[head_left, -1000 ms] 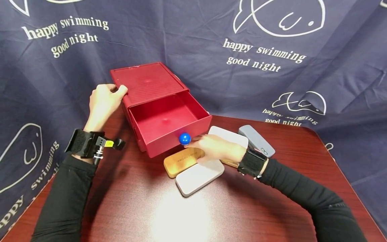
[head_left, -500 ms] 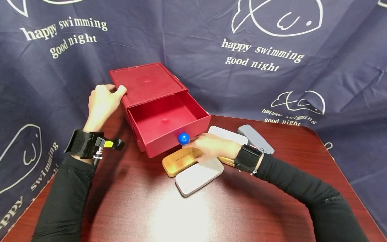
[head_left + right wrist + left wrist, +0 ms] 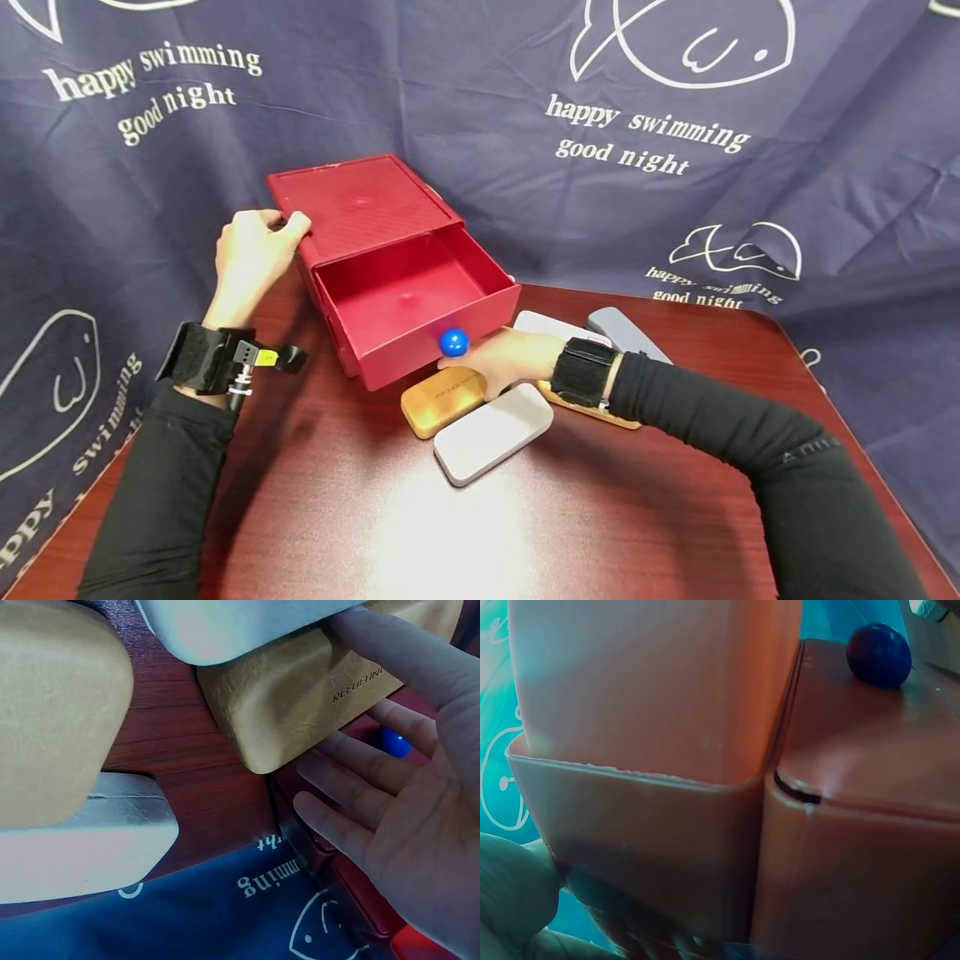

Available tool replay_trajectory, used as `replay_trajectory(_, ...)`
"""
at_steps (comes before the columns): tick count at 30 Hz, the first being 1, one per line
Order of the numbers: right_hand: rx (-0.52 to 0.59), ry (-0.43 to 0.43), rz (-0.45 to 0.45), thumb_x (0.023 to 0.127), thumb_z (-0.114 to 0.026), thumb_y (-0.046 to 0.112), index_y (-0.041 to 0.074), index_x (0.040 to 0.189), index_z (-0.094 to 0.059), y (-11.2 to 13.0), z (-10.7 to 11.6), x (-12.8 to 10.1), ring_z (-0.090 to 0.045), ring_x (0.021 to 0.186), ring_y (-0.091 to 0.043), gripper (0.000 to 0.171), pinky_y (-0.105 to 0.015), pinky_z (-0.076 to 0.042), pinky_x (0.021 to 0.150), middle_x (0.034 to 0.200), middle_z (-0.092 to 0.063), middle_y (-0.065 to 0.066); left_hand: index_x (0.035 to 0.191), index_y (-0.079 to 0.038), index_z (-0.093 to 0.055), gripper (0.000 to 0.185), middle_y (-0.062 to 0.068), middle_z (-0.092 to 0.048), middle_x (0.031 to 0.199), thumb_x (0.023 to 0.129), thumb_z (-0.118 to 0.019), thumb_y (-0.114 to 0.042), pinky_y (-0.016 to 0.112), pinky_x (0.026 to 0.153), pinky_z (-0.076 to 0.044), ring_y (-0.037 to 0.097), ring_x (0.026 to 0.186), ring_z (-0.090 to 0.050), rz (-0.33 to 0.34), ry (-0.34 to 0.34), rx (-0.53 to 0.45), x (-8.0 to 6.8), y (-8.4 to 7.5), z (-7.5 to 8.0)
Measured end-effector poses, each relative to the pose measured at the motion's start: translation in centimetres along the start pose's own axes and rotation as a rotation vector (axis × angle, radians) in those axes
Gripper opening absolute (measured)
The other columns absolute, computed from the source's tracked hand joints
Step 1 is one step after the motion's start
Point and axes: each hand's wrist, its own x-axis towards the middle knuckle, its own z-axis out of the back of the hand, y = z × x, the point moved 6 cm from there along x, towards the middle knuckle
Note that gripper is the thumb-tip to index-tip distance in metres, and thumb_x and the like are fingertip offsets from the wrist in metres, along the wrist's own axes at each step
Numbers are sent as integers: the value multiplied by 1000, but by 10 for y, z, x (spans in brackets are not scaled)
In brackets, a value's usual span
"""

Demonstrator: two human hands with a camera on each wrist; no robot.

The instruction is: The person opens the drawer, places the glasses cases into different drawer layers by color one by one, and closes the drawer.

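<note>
A red two-drawer unit [image 3: 363, 204] stands at the back left, its upper drawer [image 3: 408, 287] pulled out and a blue knob [image 3: 453, 342] on its front. My left hand [image 3: 251, 250] grips the unit's left edge, thumb on top. In the left wrist view the lower drawer [image 3: 870, 742] is pushed in. Below the upper drawer's front lies a tan glasses case [image 3: 442, 404]. My right hand [image 3: 420, 772] straddles that case with fingers fairly straight, the thumb along one long side and the other fingers along the opposite side. A white glasses case [image 3: 491, 433] lies against its near side.
To the right of my right hand lie another white case [image 3: 551, 323], a grey-blue case [image 3: 630, 333] and a second tan case [image 3: 622, 422], partly under my wrist. A dark blue cloth [image 3: 510, 200] with fish prints hangs behind the reddish-brown table [image 3: 322, 500].
My right hand and wrist have shifted left, lower around the tan case's end, uncovering more of the second tan case. My left hand keeps its grip, and the drawer stays pulled out.
</note>
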Motion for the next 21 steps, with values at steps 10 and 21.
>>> replay_trajectory(10,70,103,-38,81,-79,14,24,146,-52,-1,-3,6,-57,108,-21,71,-29,-47,81,119,-64,-2,98,-2,-71,47,26,-69,100,92,-46,-42,45,72,-38,44,91,-59,7,10,13,-2,-1,0)
replay_trajectory(21,187,146,-107,80,-80,11,26,143,-53,-5,-7,9,-54,81,-14,70,-21,-42,62,97,-56,1,98,-2,-72,48,26,-70,102,93,-45,-42,46,71,-38,45,93,-61,-4,5,13,-1,-1,-1)
